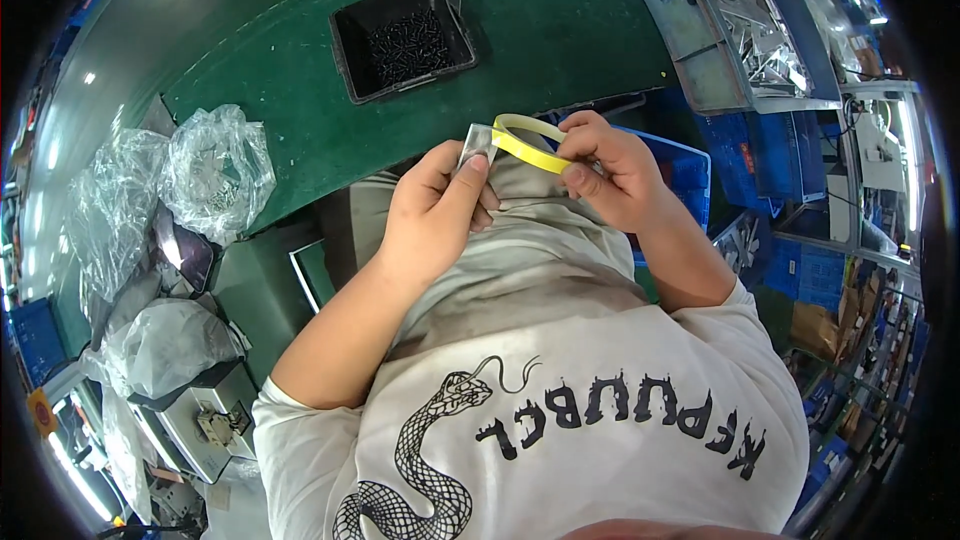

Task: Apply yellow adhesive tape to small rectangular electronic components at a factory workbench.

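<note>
Between the thumb and fingers of my left hand [440, 195] is a small flat silvery metal piece [478, 143], held upright above my lap. My right hand [615, 170] grips the right side of a roll of yellow tape [540, 157], thumb below and fingers above. The roll's left edge meets the metal piece; whether a strip of tape is stuck to it I cannot tell. Beyond my hands, a black bin [403, 42] full of small dark screw-like parts sits on the green table [545, 30].
Clear plastic bags [215, 170] lie at the table's left. A grey crate [740, 30] of metal pieces stands at the far right, with a blue bin [690, 175] near my right forearm. Lower left, a boxy metal device [205, 420] stands beside more plastic wrapping [170, 345].
</note>
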The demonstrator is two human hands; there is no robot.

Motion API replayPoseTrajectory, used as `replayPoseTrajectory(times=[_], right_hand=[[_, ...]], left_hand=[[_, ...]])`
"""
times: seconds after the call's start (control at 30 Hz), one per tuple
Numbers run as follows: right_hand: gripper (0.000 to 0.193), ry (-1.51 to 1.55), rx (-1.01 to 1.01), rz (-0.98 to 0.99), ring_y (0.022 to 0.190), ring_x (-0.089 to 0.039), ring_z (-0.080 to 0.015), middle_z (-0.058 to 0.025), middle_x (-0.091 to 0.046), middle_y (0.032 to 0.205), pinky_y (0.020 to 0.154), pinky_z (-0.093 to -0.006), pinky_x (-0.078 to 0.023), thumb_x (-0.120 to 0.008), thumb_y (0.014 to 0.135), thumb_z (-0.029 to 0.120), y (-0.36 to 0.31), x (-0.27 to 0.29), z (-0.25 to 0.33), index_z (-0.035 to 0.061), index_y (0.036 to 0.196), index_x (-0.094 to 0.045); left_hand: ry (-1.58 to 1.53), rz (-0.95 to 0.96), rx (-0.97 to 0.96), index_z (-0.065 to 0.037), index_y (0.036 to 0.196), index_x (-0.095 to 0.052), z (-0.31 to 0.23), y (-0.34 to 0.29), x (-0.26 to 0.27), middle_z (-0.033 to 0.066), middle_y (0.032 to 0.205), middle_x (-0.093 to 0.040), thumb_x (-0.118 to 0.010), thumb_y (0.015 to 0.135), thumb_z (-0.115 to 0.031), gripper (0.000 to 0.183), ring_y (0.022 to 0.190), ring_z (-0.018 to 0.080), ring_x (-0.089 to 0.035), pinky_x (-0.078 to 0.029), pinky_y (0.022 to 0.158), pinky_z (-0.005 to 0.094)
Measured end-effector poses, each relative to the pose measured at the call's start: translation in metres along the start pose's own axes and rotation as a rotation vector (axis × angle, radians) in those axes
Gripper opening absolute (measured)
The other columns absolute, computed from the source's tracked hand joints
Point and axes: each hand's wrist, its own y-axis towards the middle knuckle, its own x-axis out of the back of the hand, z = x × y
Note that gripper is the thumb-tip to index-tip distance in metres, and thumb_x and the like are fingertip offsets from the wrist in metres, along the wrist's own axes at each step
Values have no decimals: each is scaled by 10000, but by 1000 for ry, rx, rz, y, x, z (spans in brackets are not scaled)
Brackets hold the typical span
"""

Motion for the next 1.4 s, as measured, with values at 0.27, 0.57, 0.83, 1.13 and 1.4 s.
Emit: replayPoseTrajectory(times=[0.27, 0.57, 0.83, 1.13, 1.4], right_hand=[[177, -268, 72, -21, 784, -586, -276, -59, -605, 812, 864, -443, -457, -745, 844, 121, 5, -1, 11, 72, 969, -630], [141, -153, 83, -7, 717, -588, -271, -62, -628, 783, 923, -408, -416, -665, 917, 176, 4, -5, 11, 46, 957, -629], [158, -175, 113, -22, 751, -610, -274, -71, -637, 754, 878, -391, -414, -637, 932, 205, 6, -7, 5, 52, 970, -635], [131, -179, 129, -33, 754, -608, -278, -73, -629, 758, 913, -420, -391, -636, 928, 160, 4, -12, 5, 36, 963, -614], [158, -266, 83, -62, 778, -620, -292, -68, -638, 749, 851, -405, -417, -623, 935, 227, 1, -16, 8, 70, 956, -628]], left_hand=[[27, -103, -4, -8, 1014, -582, 0, -1, -5, 11, 712, -557, -477, 1025, -147, 174, 584, 85, -517, -415, 521, 233], [109, -112, -96, -50, 994, -550, 12, -2, 2, 55, 669, -597, -472, 1030, -222, 192, 471, 150, -543, -445, 428, 274], [125, -204, -59, -70, 1051, -531, 16, 2, 5, 42, 695, -586, -456, 1027, -166, 124, 505, 136, -544, -437, 443, 261], [192, -228, 35, 3, 1270, -573, -2, -9, -1, 61, 1031, -628, -556, 1017, -342, 428, 857, 127, -542, -450, 696, 254], [398, -282, -148, -12, 1264, -603, -6, -9, -13, 128, 1113, -656, -581, 990, -411, 485, 930, 198, -578, -492, 799, 334]])
